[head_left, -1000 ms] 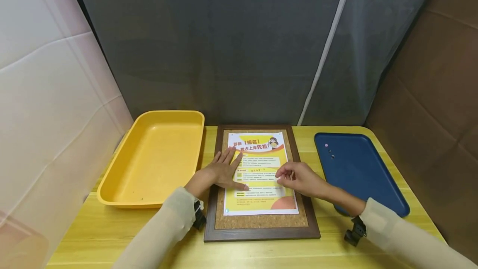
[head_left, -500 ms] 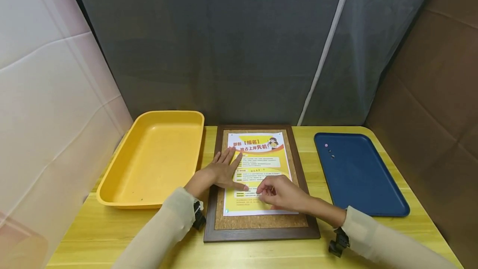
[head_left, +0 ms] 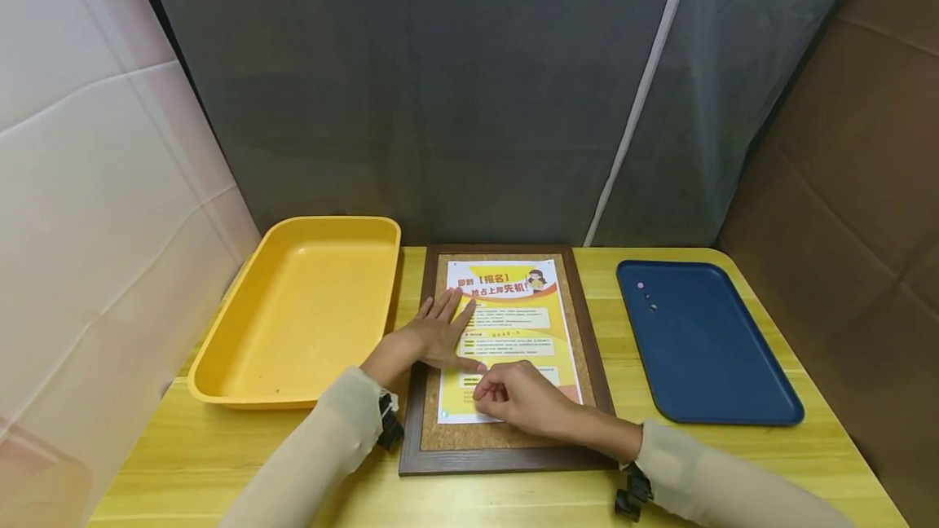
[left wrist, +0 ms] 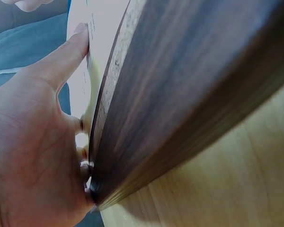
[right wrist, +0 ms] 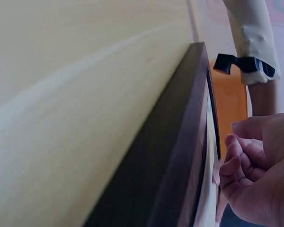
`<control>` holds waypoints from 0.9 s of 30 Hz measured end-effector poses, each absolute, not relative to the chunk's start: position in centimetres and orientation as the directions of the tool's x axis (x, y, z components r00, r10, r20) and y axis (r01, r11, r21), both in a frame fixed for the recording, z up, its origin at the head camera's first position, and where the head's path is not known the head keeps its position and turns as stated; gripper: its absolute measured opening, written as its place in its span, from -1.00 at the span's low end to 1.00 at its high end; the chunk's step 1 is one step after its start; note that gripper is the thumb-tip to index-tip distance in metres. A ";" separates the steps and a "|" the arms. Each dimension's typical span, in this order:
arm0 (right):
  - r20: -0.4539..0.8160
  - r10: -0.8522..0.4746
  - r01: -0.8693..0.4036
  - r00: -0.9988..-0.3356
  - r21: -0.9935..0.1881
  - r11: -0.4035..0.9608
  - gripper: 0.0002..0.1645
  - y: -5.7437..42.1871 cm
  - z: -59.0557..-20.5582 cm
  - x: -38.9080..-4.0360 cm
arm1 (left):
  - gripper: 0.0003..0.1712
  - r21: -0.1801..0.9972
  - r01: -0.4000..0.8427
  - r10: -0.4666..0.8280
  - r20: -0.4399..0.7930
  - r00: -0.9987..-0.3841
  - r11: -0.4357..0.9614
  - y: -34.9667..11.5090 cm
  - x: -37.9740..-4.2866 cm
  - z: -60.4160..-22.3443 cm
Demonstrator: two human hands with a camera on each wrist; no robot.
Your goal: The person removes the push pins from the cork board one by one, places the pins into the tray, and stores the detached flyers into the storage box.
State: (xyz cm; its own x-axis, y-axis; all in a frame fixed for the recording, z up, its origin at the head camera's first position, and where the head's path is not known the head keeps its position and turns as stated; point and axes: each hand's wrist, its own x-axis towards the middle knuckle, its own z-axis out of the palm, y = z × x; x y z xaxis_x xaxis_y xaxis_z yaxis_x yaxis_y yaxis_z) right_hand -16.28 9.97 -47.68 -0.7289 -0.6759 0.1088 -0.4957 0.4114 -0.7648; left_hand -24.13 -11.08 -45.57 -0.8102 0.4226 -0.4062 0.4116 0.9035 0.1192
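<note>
A yellow and white printed poster [head_left: 506,320] lies on a cork board [head_left: 561,434] with a dark brown wooden frame [head_left: 513,460]. My left hand [head_left: 440,339] rests on the poster's left side, fingers spread and straight; in the left wrist view its thumb [left wrist: 68,54] reaches over the paper. My right hand [head_left: 524,399] hovers low over the poster's lower part, close below the left thumb. Its fingers [right wrist: 232,177] are curled, with thumb and index tips close together, and no object shows between them. Small dots, like tacks, show at the poster's top corners.
A large yellow tray [head_left: 293,394] stands left of the board, with tiny dark specks in it. On the right lies a dark blue tray [head_left: 722,349] holding several tiny pieces, one a pink dot [head_left: 641,285]. A grey curtain [head_left: 411,88] rises behind the wooden table [head_left: 469,503].
My right hand has moved left and toward me across the poster, from its right edge to its lower part. The left hand has stayed in place.
</note>
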 end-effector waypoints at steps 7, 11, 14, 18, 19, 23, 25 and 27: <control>0.128 -0.673 -0.515 -0.728 -0.750 0.415 -0.95 8.3 -48.2 -15.7 | 0.34 0.114 0.420 0.429 -0.399 -0.811 0.900 -11.1 -24.2 -45.7; 0.125 -0.671 -0.519 -0.731 -0.740 0.427 -0.96 7.7 -48.6 -15.4 | 0.33 0.118 0.421 0.431 -0.397 -0.810 0.899 -11.1 -24.1 -45.7; 0.131 -0.672 -0.528 -0.729 -0.732 0.430 -0.96 7.2 -49.0 -15.3 | 0.33 0.117 0.425 0.435 -0.396 -0.809 0.897 -11.1 -24.1 -45.7; 0.152 -0.667 -0.555 -0.729 -0.702 0.446 -0.95 6.5 -49.2 -15.3 | 0.33 0.113 0.429 0.436 -0.395 -0.808 0.896 -11.2 -24.2 -45.7; 0.157 -0.664 -0.560 -0.731 -0.694 0.452 -0.96 6.3 -49.2 -15.3 | 0.32 0.117 0.428 0.437 -0.395 -0.808 0.896 -11.2 -24.2 -45.7; 0.156 -0.653 -0.565 -0.741 -0.671 0.481 -0.96 5.7 -49.2 -15.3 | 0.31 0.146 0.427 0.449 -0.388 -0.805 0.892 -11.4 -24.2 -45.8; 0.148 -0.652 -0.561 -0.744 -0.668 0.489 -0.96 5.5 -49.2 -15.3 | 0.31 0.152 0.428 0.452 -0.389 -0.803 0.891 -11.4 -24.3 -45.8; 0.141 -0.652 -0.559 -0.745 -0.665 0.495 -0.96 5.4 -49.1 -15.3 | 0.32 0.149 0.431 0.453 -0.389 -0.802 0.890 -11.4 -24.3 -45.8</control>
State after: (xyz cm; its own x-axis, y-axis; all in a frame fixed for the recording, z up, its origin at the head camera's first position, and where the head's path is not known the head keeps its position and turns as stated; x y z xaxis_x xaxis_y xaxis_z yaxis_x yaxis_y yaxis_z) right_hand -15.25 5.40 -49.14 -0.7450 -0.6520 0.1406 -0.5591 0.4954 -0.6648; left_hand -24.30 -11.43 -45.77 -0.8021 0.4534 -0.3887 0.4310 0.8900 0.1489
